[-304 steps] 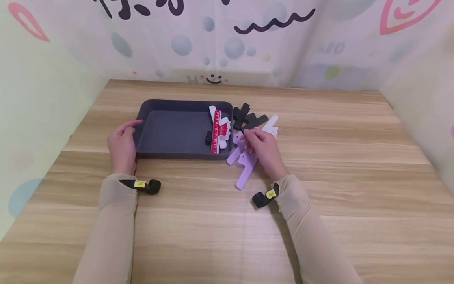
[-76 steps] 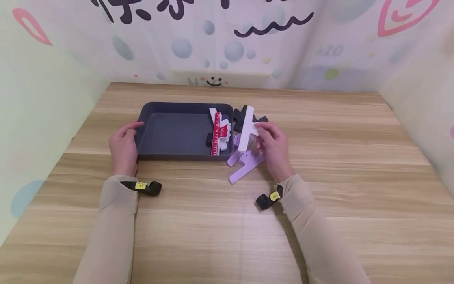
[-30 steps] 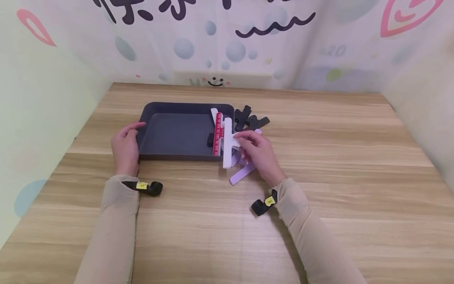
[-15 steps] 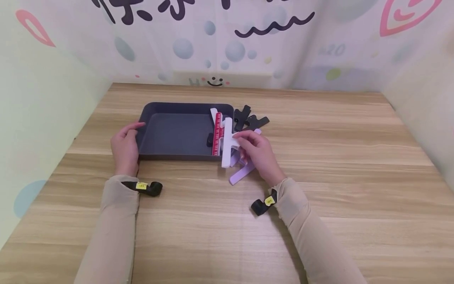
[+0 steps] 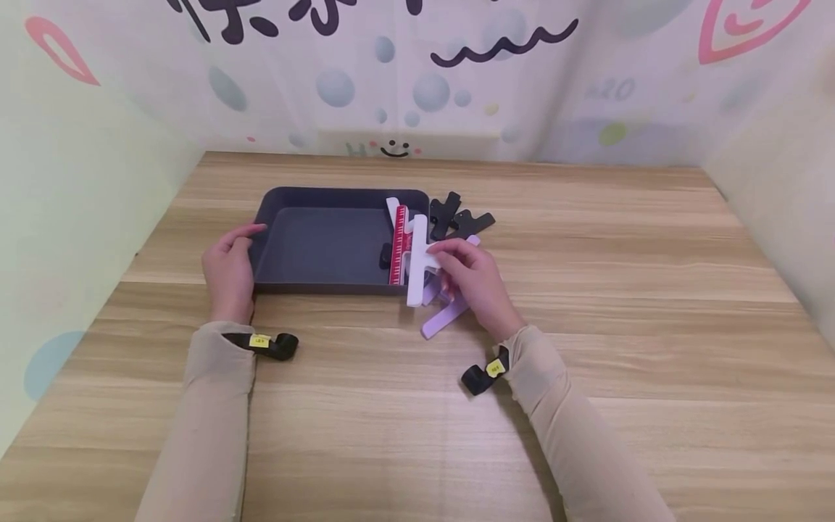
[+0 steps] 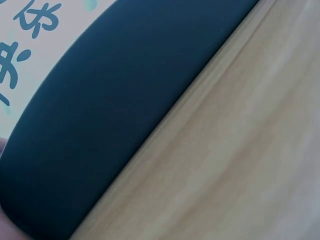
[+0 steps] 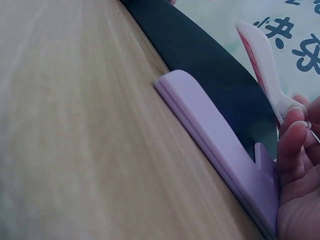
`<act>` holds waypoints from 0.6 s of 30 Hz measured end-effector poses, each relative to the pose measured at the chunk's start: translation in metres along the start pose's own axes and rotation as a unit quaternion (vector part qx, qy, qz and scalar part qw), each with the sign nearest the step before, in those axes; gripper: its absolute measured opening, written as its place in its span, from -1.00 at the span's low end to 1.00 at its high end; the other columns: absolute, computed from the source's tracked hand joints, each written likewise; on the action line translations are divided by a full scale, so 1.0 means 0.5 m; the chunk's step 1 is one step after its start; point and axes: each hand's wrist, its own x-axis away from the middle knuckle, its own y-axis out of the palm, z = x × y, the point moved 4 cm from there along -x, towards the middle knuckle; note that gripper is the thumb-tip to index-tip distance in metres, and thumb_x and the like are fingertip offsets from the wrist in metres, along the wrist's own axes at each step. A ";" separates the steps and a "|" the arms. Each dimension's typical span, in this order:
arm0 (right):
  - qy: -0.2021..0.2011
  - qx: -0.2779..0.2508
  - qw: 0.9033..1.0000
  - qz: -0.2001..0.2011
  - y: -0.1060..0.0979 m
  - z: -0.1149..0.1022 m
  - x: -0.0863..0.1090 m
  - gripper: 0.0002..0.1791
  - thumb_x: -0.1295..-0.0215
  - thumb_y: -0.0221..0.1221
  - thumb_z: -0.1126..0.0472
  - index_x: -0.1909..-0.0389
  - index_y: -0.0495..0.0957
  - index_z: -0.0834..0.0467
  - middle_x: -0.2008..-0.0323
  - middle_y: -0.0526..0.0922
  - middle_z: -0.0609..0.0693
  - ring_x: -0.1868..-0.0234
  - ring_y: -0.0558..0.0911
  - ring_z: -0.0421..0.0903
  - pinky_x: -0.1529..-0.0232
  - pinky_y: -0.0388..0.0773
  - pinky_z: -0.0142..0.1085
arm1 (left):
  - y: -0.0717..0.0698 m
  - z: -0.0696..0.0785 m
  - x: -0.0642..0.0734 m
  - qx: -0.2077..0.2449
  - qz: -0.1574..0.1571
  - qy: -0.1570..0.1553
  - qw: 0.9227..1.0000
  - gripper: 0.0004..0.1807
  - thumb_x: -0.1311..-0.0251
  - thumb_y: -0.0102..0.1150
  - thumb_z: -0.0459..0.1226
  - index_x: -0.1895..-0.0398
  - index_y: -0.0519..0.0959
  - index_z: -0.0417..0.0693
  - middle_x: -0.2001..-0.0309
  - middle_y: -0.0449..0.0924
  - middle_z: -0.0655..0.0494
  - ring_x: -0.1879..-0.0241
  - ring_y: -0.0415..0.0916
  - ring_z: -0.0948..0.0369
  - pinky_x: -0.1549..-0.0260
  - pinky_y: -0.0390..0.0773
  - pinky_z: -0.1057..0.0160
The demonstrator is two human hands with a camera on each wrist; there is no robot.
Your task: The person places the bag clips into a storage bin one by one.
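Observation:
My left hand (image 5: 228, 272) holds the left end of a dark grey tray (image 5: 313, 288), with a finger over its rim. My right hand (image 5: 479, 283) pinches a white clip (image 5: 417, 261) by its handle, at the tray's right wall. In the right wrist view this white clip (image 7: 265, 60) is raised above the tray, a red strip along its edge. Inside the tray at the right lie a red-striped clip (image 5: 398, 246), a white clip (image 5: 392, 209) partly under it and a small black piece (image 5: 385, 256). Purple clips (image 5: 446, 319) lie under my right hand, partly hidden.
Two black clips (image 5: 446, 214) lie on the wooden table (image 5: 365, 420) just right of the tray's back corner. A printed wall sheet (image 5: 554, 94) stands behind the table's far edge. Each wrist wears a black camera band.
Since the oldest frame my right hand has picked up the white clip from the pile and carried it left to the tray's right wall. Over the last second both hands stay nearly still.

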 end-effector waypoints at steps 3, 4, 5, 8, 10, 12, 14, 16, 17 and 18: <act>0.000 0.005 1.000 0.000 0.000 -0.002 0.000 -0.79 -0.22 0.10 0.08 0.19 0.55 0.06 0.60 0.42 0.12 0.65 0.39 -0.09 0.69 0.34 -0.42 | -0.001 0.001 0.000 0.008 -0.001 -0.001 1.000 -0.65 -0.27 -0.23 -0.31 0.09 0.60 -0.01 -0.15 0.37 0.15 -0.15 0.16 0.37 -0.20 0.00 0.39; 0.000 0.004 1.000 0.000 0.000 -0.003 0.000 -0.79 -0.22 0.09 0.08 0.18 0.55 0.06 0.60 0.42 0.12 0.65 0.39 -0.09 0.68 0.34 -0.41 | -0.001 0.001 -0.001 0.010 -0.001 -0.001 1.000 -0.65 -0.27 -0.22 -0.31 0.10 0.60 -0.01 -0.15 0.37 0.14 -0.15 0.17 0.37 -0.19 0.00 0.40; 0.000 0.005 1.000 -0.001 0.001 -0.004 0.000 -0.79 -0.22 0.09 0.08 0.18 0.55 0.06 0.60 0.42 0.12 0.65 0.39 -0.09 0.68 0.35 -0.41 | -0.001 0.002 0.000 0.011 0.000 0.000 1.000 -0.65 -0.27 -0.22 -0.31 0.10 0.60 -0.01 -0.15 0.38 0.14 -0.15 0.17 0.37 -0.19 0.00 0.40; 0.000 0.006 1.000 -0.001 0.001 -0.004 0.000 -0.78 -0.22 0.09 0.08 0.18 0.55 0.06 0.60 0.42 0.12 0.65 0.39 -0.09 0.69 0.35 -0.40 | -0.001 0.003 0.000 0.005 0.002 0.001 1.000 -0.65 -0.27 -0.22 -0.32 0.10 0.60 -0.01 -0.14 0.38 0.14 -0.15 0.18 0.37 -0.18 0.02 0.41; 0.002 0.005 1.000 -0.001 0.001 -0.004 0.001 -0.78 -0.22 0.10 0.08 0.18 0.55 0.07 0.60 0.43 0.12 0.65 0.39 -0.09 0.69 0.35 -0.40 | -0.001 0.002 0.001 0.003 0.002 0.002 1.000 -0.66 -0.27 -0.22 -0.32 0.10 0.60 -0.02 -0.14 0.39 0.14 -0.15 0.18 0.37 -0.18 0.02 0.41; 0.003 0.006 1.000 -0.001 0.001 -0.003 0.001 -0.78 -0.22 0.10 0.07 0.18 0.55 0.06 0.60 0.43 0.12 0.65 0.40 -0.09 0.69 0.35 -0.41 | -0.001 0.002 0.001 -0.001 0.003 0.003 1.000 -0.66 -0.27 -0.22 -0.33 0.10 0.60 -0.03 -0.14 0.39 0.14 -0.15 0.18 0.37 -0.18 0.03 0.40; 0.005 0.006 1.000 0.000 0.000 -0.001 0.001 -0.78 -0.21 0.10 0.07 0.18 0.56 0.06 0.60 0.43 0.12 0.65 0.40 -0.09 0.69 0.35 -0.41 | -0.001 0.001 0.001 -0.004 0.002 0.001 1.000 -0.66 -0.27 -0.22 -0.32 0.09 0.59 -0.02 -0.15 0.38 0.15 -0.15 0.17 0.37 -0.18 0.03 0.40; 0.004 0.006 1.000 0.000 0.000 0.001 0.001 -0.78 -0.21 0.10 0.06 0.18 0.55 0.06 0.60 0.43 0.12 0.65 0.40 -0.09 0.69 0.35 -0.41 | -0.001 0.001 0.002 -0.004 0.001 0.000 1.000 -0.65 -0.28 -0.23 -0.31 0.09 0.59 0.00 -0.15 0.37 0.15 -0.16 0.16 0.38 -0.19 0.02 0.39; 0.004 0.006 1.000 0.000 0.000 0.001 0.001 -0.78 -0.21 0.10 0.06 0.18 0.55 0.05 0.60 0.43 0.12 0.65 0.40 -0.09 0.69 0.35 -0.41 | -0.001 0.001 0.001 -0.006 0.000 -0.001 1.000 -0.65 -0.28 -0.23 -0.31 0.09 0.59 0.00 -0.16 0.37 0.15 -0.16 0.16 0.38 -0.19 0.02 0.39; 0.003 0.005 1.000 -0.001 -0.001 0.001 0.001 -0.77 -0.21 0.10 0.06 0.18 0.55 0.06 0.59 0.43 0.12 0.65 0.40 -0.09 0.69 0.35 -0.41 | -0.001 0.001 0.002 -0.009 -0.001 -0.002 1.000 -0.65 -0.28 -0.23 -0.30 0.09 0.59 0.00 -0.16 0.36 0.16 -0.16 0.16 0.38 -0.19 0.02 0.38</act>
